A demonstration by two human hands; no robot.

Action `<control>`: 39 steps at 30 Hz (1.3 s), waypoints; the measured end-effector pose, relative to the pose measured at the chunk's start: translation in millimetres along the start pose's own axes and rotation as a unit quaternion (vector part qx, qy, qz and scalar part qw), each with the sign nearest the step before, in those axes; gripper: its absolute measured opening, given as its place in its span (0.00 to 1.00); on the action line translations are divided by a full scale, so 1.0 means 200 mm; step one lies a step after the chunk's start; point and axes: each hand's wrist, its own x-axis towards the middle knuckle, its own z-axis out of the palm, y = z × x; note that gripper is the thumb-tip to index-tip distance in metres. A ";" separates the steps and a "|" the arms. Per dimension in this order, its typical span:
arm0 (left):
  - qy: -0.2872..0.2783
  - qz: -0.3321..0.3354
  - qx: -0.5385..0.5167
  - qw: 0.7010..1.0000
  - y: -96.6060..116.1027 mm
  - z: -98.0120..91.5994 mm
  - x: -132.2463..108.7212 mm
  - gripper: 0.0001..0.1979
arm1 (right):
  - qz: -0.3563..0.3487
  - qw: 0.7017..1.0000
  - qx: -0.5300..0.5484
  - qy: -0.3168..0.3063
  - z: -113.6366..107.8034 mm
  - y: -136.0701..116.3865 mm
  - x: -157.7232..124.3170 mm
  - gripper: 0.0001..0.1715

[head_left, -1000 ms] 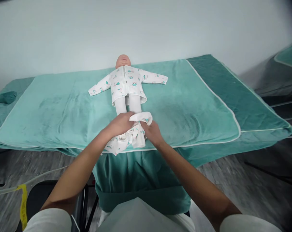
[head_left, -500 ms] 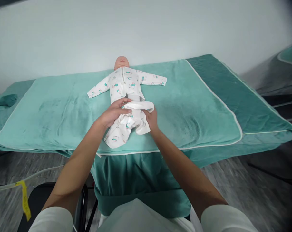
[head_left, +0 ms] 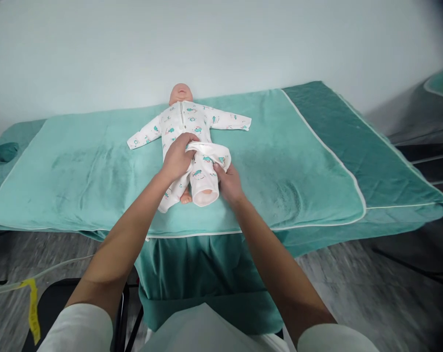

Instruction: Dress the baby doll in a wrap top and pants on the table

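A baby doll [head_left: 180,92] lies face up on a teal towel [head_left: 97,166], dressed in a white printed top [head_left: 187,122]. Matching white printed trousers [head_left: 203,178] cover its legs up to the waist, and one bare foot [head_left: 186,198] peeks out at the left leg opening. My left hand [head_left: 177,157] is closed on the left side of the waistband at the doll's hip. My right hand [head_left: 228,182] grips the right side of the trousers beside the doll's right leg.
The towel covers a padded table with a darker teal sheet [head_left: 339,132] running to the right. A pale wall [head_left: 221,44] stands behind. A black chair [head_left: 60,298] and a tube with a yellow tag [head_left: 33,313] are at lower left; another teal-covered table [head_left: 439,83] is at far right.
Both hands have slid the trousers up the doll's legs from near the table's front edge to its waist. The legs are now covered and a foot shows.
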 end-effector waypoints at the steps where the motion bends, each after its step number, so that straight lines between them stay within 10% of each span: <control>1: 0.007 0.016 0.019 1.000 -0.01 0.01 0.01 0.15 | -0.007 1.000 -0.013 -0.005 0.00 0.00 0.00 0.35; 17: 0.094 0.007 0.060 0.994 -0.07 -0.03 0.04 0.12 | -0.104 0.945 -0.306 0.055 0.01 -0.08 0.24 0.18; 26: -0.120 -0.165 -0.274 0.940 -0.09 -0.25 -0.05 0.15 | -0.255 0.897 -0.334 -0.136 0.00 -0.29 0.28 0.14; 34: 0.034 -0.151 -0.306 0.939 -0.10 -0.16 -0.06 0.11 | -0.031 0.822 -0.382 -0.421 0.34 -0.57 0.48 0.19; 39: -0.036 -0.158 -0.293 0.942 -0.11 -0.20 -0.07 0.15 | 0.026 0.876 -0.252 -0.410 0.31 -0.44 0.52 0.20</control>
